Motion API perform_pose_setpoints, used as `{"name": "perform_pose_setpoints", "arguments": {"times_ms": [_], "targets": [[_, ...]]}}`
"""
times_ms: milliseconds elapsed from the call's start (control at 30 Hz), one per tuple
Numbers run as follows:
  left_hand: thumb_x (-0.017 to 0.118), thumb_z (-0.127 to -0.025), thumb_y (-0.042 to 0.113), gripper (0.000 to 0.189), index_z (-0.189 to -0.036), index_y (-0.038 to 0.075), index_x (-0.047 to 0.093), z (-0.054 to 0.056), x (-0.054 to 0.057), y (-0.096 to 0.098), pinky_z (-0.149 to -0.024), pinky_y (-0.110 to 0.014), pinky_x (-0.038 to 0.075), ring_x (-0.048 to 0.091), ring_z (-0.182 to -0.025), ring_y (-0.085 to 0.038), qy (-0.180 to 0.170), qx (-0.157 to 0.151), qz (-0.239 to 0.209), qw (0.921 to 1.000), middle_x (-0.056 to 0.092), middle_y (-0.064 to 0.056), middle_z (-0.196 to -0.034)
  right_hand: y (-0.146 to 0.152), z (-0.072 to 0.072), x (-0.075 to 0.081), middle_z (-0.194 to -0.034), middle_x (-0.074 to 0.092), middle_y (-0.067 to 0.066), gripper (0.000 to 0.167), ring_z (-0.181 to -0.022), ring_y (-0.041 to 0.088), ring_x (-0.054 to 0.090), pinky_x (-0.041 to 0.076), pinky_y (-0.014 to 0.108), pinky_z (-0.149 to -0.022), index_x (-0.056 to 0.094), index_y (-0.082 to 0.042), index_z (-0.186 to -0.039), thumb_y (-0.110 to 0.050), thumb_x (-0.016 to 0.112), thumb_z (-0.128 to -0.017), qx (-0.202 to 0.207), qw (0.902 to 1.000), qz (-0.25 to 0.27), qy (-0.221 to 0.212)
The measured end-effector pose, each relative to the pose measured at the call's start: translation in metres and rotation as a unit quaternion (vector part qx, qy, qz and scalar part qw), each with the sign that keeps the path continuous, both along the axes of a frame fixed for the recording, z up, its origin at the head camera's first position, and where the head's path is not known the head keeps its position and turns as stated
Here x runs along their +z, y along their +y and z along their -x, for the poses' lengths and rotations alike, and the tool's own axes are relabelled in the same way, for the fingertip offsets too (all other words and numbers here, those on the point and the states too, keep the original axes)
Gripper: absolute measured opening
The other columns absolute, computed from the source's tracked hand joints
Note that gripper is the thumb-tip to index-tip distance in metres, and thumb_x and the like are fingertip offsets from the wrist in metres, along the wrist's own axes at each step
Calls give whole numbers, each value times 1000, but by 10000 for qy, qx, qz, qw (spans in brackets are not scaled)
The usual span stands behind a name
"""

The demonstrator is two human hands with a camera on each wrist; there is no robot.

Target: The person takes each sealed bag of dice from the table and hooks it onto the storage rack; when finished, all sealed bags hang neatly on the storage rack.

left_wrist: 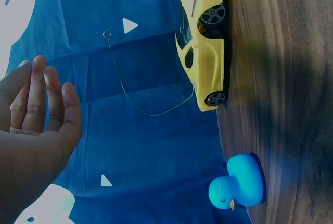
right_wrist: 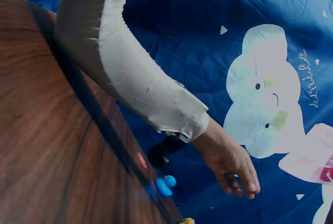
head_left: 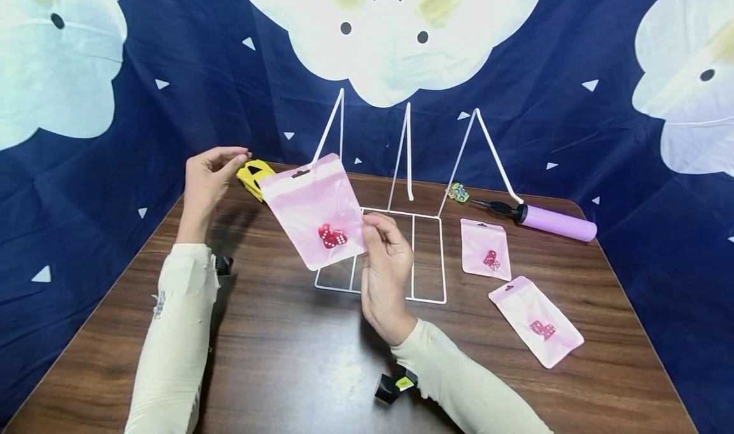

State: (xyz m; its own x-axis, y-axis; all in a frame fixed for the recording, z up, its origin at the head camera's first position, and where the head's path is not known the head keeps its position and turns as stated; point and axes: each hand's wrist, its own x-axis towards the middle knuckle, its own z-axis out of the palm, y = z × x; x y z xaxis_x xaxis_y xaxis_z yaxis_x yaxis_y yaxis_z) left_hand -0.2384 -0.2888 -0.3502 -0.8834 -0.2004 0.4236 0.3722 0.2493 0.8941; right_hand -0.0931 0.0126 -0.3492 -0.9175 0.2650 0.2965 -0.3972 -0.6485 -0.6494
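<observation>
My right hand [head_left: 387, 274] pinches the lower right edge of a pink zip bag [head_left: 304, 198] between thumb and fingers. Red dice [head_left: 332, 236] with white dots show through its front, and a hang hole is at the top. The bag is held up tilted in front of the white wire rack [head_left: 441, 255]. My left hand [head_left: 201, 182] is raised to the left of the bag, thumb near the fingertips, nothing visible in it. Beyond it a yellow toy car [left_wrist: 205, 62] sits on the table, with a blue rubber duck [left_wrist: 244, 182] close by in the left wrist view.
Two more pink bags with dice, an upper bag [head_left: 473, 243] and a lower bag [head_left: 530, 300], lie to the right. Behind them are a purple hand pump [head_left: 559, 224] and a small green toy [head_left: 459, 192]. A blue cloud-print curtain [head_left: 195, 58] surrounds the wooden table [head_left: 287, 370].
</observation>
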Motion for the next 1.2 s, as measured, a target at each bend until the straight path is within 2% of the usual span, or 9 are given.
{"name": "perform_pose_setpoints", "arguments": {"times_ms": [167, 400, 533, 733, 933, 1100, 1200], "targets": [[75, -102, 1, 26, -124, -13, 74, 0, -3, -1, -78, -15, 53, 72, -91, -2, 27, -92, -69, 9999, 80, 13, -98, 4, -3, 4, -113, 64, 9, 31, -102, 17, 63, 58, 23, -88, 81, -8, -105, 13, 58, -103, -43, 9997, -82, 224], [75, -102, 1, 23, -122, -9, 77, 3, -5, 0, -73, -14, 51, 69, -87, -2, -76, 18, 56, 10000, 79, 16, -97, 6, -10, 5, -111, 63, 8, 31, -101, 16, 63, 58, 23, -87, 81, -8, -106, 13, 59, -104, 55, 9992, -250, 321], [74, -102, 0, 23, -122, -11, 76, 3, -5, 0, -71, -14, 50, 68, -85, -4, -67, -21, 107, 9999, 78, 17, -96, 6, -12, 8, -110, 63, 7, 31, -101, 15, 64, 58, 23, -88, 82, -10, -107, 12, 60, -104, 25, 9986, -250, 474], [75, -102, 1, 20, -119, -8, 78, 5, -5, 2, -67, -12, 49, 65, -80, 2, -104, -6, 223, 9997, 78, 17, -94, 10, -15, 18, -111, 66, 8, 23, -102, 15, 65, 58, 23, -89, 81, -8, -107, 9, 65, -104, -20, 9976, -40, 697], [76, -102, 4, 23, -120, -10, 77, 7, -8, 5, -68, -12, 48, 66, -80, 0, -62, 2, 416, 9991, 78, 18, -94, 12, -14, 23, -114, 67, 11, 27, -102, 16, 66, 58, 24, -91, 81, -5, -106, 13, 61, -103, 19, 9987, 240, 446], [74, -102, 0, 20, -119, -11, 77, 7, -9, 7, -69, -12, 47, 65, -80, 2, -48, -115, 372, 9992, 77, 19, -92, 9, -10, 23, -116, 65, 9, 31, -102, 15, 65, 57, 23, -90, 81, -7, -105, 14, 58, -103, 28, 9994, 271, 204], [74, -103, 1, 21, -119, -10, 77, 6, -9, 8, -68, -12, 46, 64, -80, 1, -89, -49, 394, 9992, 76, 19, -93, 9, -8, 22, -115, 65, 9, 31, -101, 14, 65, 58, 23, -89, 81, -8, -104, 13, 58, -104, 31, 9995, 305, 94]]}}
